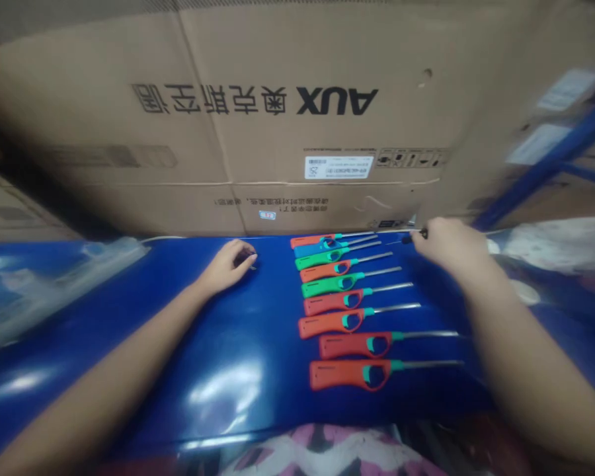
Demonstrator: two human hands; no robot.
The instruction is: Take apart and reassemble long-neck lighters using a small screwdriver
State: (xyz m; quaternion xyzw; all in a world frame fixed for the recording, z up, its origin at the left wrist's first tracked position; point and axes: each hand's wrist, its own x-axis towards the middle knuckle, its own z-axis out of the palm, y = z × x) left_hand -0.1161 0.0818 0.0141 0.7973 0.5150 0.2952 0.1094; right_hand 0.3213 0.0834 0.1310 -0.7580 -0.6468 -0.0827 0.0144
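Several long-nosed lighters (350, 301) lie in a row on a glossy blue surface (218, 370), handles to the left, metal tubes to the right. Most handles are orange, a few green, one blue. My left hand (228, 264) rests on the blue surface left of the row, fingers curled under; something small and dark shows at its fingertips. My right hand (449, 248) is at the far right end of the row, fingers pinched on a small dark object (419, 234) near the tips of the farthest lighters.
A large cardboard box (258, 119) with printed lettering and a white label stands right behind the blue surface. Clear plastic bags (54, 277) lie at the left. Blue metal shelving (550, 158) and pale bags are at the right. Patterned cloth shows at the bottom edge.
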